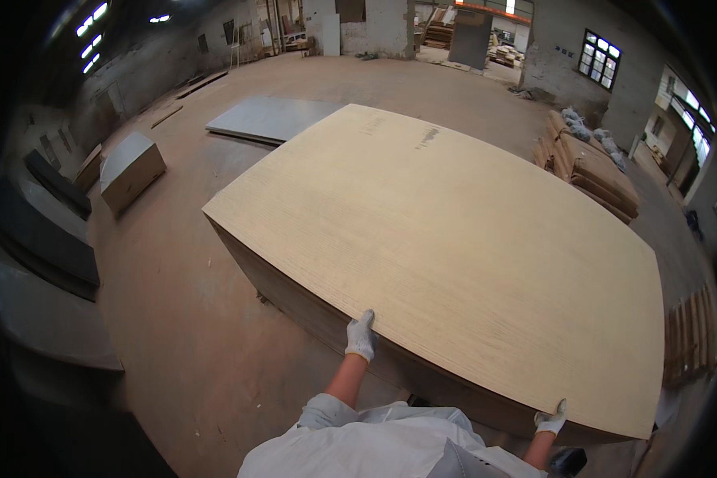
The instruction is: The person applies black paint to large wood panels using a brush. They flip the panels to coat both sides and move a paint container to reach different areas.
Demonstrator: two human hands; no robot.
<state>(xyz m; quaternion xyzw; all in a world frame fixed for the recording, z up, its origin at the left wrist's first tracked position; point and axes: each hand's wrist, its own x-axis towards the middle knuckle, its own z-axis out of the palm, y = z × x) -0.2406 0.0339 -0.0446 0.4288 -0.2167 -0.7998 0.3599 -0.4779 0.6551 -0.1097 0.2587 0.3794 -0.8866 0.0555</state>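
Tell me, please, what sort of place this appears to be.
Probably a workshop or warehouse for wood panels: a pale wood-grained sheet fills the middle, a brown pile of flat pieces sits at the right, and stacked boards show in the distance.

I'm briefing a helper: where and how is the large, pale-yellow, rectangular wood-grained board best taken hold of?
Probably take the board by its near long edge, from the person's side, at two spread points: it lies flat, and its broad top shows no handle. The white-gloved left grip and white-gloved right grip are at that edge, well apart.
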